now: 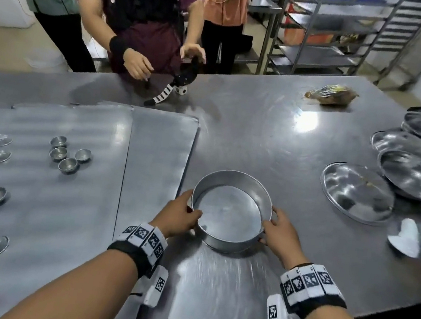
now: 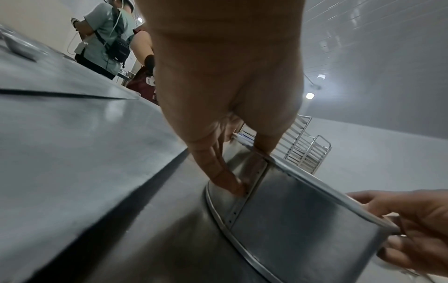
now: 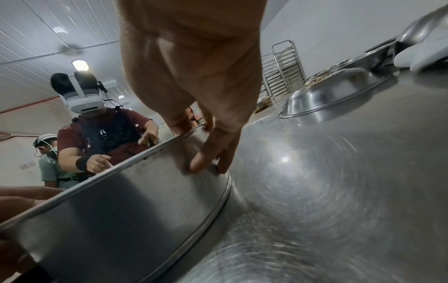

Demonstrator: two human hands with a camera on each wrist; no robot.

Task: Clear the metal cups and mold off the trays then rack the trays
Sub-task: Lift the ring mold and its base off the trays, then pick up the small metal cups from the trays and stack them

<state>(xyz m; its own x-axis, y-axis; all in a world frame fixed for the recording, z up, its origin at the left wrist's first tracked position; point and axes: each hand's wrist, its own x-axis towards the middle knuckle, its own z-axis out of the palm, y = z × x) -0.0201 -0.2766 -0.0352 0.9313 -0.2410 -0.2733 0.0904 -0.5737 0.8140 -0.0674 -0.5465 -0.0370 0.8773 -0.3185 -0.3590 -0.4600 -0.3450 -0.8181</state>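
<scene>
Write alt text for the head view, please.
Both hands, left hand and right hand, grip opposite sides of a round metal mold on the steel table. Small metal cups sit on trays to the left.

- The left hand (image 1: pixel 180 215) and right hand (image 1: pixel 279 231) reach forward, forearms roughly parallel, each wrist banded.
- Each grips an opposite side of the round mold (image 1: pixel 231 238), thumb over rim, fingers against wall.
</scene>
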